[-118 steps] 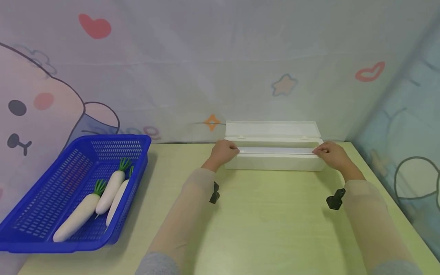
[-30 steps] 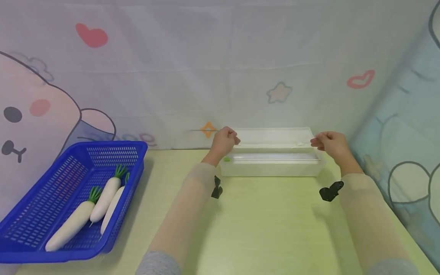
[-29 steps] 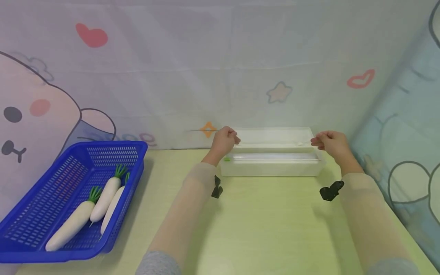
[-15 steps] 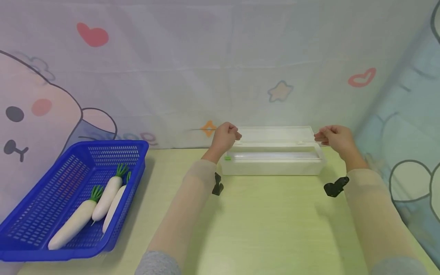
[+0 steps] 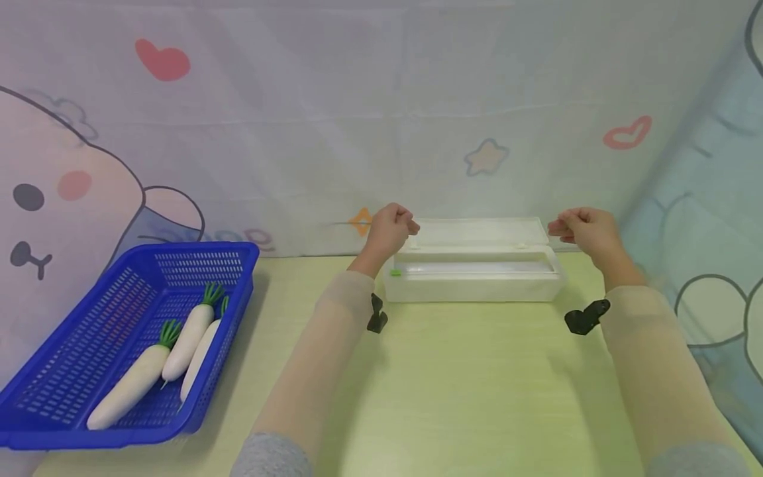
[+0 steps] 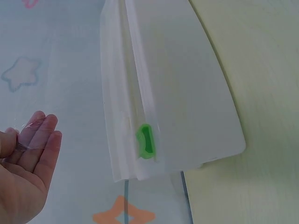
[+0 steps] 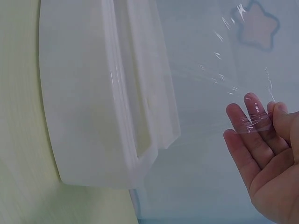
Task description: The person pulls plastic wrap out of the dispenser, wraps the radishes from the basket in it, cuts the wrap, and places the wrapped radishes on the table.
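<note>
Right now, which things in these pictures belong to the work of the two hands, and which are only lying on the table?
In use:
- left hand and right hand, each pinching a corner of the cling film
- white dispenser box, lid open, from which the film comes

Lying about:
- blue basket
- three white radishes in it

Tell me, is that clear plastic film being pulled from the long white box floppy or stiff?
Probably very floppy: the clear plastic film wrinkles between the long white box and the right hand. It looks clingy too, draping over fingers of the left hand. It likely weighs almost nothing.
</note>
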`<state>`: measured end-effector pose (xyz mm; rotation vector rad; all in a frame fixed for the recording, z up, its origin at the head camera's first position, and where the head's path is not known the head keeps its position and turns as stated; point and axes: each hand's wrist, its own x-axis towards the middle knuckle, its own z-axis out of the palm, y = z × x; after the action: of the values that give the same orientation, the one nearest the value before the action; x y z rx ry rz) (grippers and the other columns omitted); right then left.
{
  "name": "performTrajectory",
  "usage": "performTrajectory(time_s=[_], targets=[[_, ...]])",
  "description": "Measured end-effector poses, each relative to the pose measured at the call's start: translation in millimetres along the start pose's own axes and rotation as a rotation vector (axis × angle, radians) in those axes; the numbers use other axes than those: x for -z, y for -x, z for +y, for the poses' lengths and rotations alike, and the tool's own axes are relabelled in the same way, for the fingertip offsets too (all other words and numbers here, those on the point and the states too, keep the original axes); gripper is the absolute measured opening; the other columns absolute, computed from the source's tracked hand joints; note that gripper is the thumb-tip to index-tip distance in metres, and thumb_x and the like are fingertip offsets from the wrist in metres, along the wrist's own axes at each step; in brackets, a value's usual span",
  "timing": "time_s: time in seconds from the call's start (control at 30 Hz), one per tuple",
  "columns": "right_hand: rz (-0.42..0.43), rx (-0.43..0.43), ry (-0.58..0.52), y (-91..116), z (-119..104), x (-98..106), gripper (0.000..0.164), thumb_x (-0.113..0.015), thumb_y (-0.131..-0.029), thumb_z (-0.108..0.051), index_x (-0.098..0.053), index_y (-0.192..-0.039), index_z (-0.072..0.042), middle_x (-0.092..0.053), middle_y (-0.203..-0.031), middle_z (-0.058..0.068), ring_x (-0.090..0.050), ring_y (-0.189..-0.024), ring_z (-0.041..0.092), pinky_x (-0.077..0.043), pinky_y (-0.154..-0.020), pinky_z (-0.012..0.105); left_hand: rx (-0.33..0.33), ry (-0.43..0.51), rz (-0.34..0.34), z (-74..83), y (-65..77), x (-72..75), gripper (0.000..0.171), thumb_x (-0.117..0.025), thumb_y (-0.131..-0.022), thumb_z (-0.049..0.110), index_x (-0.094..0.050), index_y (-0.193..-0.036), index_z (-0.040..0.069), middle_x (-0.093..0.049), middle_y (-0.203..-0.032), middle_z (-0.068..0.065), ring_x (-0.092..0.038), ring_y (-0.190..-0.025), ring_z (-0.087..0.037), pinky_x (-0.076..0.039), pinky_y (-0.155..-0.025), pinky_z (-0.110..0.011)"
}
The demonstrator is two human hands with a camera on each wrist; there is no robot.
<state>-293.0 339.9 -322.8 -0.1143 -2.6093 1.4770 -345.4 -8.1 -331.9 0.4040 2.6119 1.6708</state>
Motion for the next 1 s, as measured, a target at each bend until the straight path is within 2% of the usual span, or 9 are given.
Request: performTrajectory(time_s=[0.13,0.27,0.47,0.7,0.83,1.0], targets=[[-0.007,0.017,-0.025,-2,-5,2,0.049,-0.041,-0.103,-0.033,-0.048,-0.126,0.01,-0.062,-0.076,-0.028,-0.061,-0.076,-0.011,-0.051,-0.077,0.015,-0.011,-0.001,0.001,5.1,-1.2,4.7,0.023,-0.04,-0.105,0.018,-0.055,-0.113,0.002,-0.068,-0.102,-0.01,-0.066,-0.099,-0.023,-0.051,-0.079,-0.032],[0.001,0.024,-0.033,-6,-11,6,0.047,-0.041,-0.102,-0.035,-0.05,-0.122,0.007,-0.062,-0.076,-0.028,-0.062,-0.076,-0.011,-0.051,-0.075,0.013,-0.028,-0.007,0.003,13.3,-4.6,8.9,0.024,-0.039,-0.105,0.017,-0.055,-0.113,0.001,-0.068,-0.102,-0.011,-0.066,-0.098,-0.023,-0.05,-0.076,-0.03],[0.006,0.023,-0.022,-16,-22,11,0.048,-0.042,-0.102,-0.037,-0.05,-0.124,0.005,-0.063,-0.077,-0.029,-0.062,-0.077,-0.011,-0.051,-0.075,0.013,-0.018,0.011,0.016,24.8,-9.7,13.4,0.021,-0.041,-0.104,0.016,-0.055,-0.111,0.002,-0.068,-0.102,-0.011,-0.066,-0.099,-0.023,-0.05,-0.082,-0.033],[0.0,-0.01,0.025,-22,-27,13,0.049,-0.041,-0.102,-0.036,-0.048,-0.128,0.005,-0.063,-0.079,-0.027,-0.061,-0.076,-0.012,-0.05,-0.074,0.012,0.015,0.038,0.006,27.9,-16.2,14.0,0.023,-0.042,-0.104,0.016,-0.055,-0.114,0.001,-0.069,-0.103,-0.011,-0.065,-0.1,-0.025,-0.051,-0.084,-0.033],[0.003,-0.023,0.003,-25,-31,14,0.049,-0.041,-0.102,-0.037,-0.049,-0.128,0.004,-0.064,-0.079,-0.027,-0.062,-0.075,-0.011,-0.051,-0.075,0.014,0.009,0.061,0.004,29.9,-18.5,15.3,0.025,-0.041,-0.104,0.015,-0.053,-0.117,-0.004,-0.068,-0.105,-0.015,-0.064,-0.102,-0.029,-0.051,-0.085,-0.033],[0.016,-0.041,-0.033,-29,-37,14,0.043,-0.042,-0.102,-0.036,-0.051,-0.124,0.001,-0.064,-0.077,-0.027,-0.062,-0.075,-0.01,-0.05,-0.075,0.013,0.013,0.088,0.016,34.6,-18.6,18.3,0.027,-0.041,-0.104,0.013,-0.053,-0.118,-0.006,-0.068,-0.105,-0.017,-0.065,-0.102,-0.028,-0.052,-0.085,-0.032]])
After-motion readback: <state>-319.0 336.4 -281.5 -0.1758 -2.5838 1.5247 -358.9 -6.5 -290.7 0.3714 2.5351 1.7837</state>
